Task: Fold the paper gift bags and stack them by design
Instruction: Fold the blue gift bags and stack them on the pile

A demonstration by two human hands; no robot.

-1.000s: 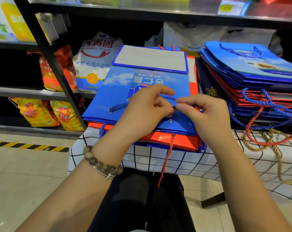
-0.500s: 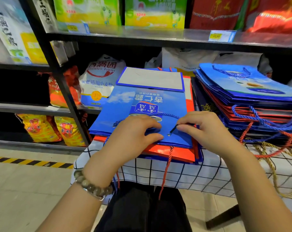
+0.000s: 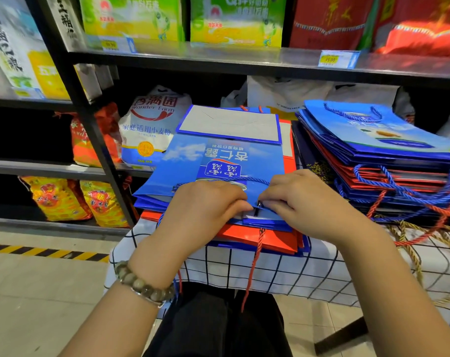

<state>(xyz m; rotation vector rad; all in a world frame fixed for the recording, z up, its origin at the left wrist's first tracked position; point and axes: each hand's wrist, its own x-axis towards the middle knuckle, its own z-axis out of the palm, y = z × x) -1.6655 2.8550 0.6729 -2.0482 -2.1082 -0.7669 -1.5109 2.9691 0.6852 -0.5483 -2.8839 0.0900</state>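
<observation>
Blue gift bag (image 3: 218, 161) lies flat on top of the nearer stack, at the centre of the view, print upside down to the wearer and its pale folded base (image 3: 229, 123) toward 12 o'clock. Its near rim is mostly covered by both hands. The left hand (image 3: 206, 202) has its fingers curled down onto that rim; the thumb is hidden, so whether it grips the paper cannot be told. The right hand (image 3: 303, 202) has its fingers bent too, thumb and forefinger pinching the dark tip of the blue cord handle (image 3: 244, 179) right where the two hands meet. The rest of the cord loops across the bag just beyond the knuckles.

Under this bag only edges show: blue layers and red bags (image 3: 257, 238), too tightly packed to count, with one red cord (image 3: 252, 266) hanging over the checked tablecloth (image 3: 283, 271). The second stack (image 3: 373, 140) at 2 o'clock is cut off by the right border, its blue, red and gold cords tangled together.

Counted: two hands, two stacks, one beaded bracelet (image 3: 144, 287) on the left wrist at 7 o'clock, one flour sack (image 3: 151, 124) at 10 o'clock, two yellow sacks (image 3: 56, 197) at 9 o'clock, two green packs (image 3: 131, 19) at 12 o'clock. The yellow price tag (image 3: 331, 59) at 1 o'clock is blurred.
</observation>
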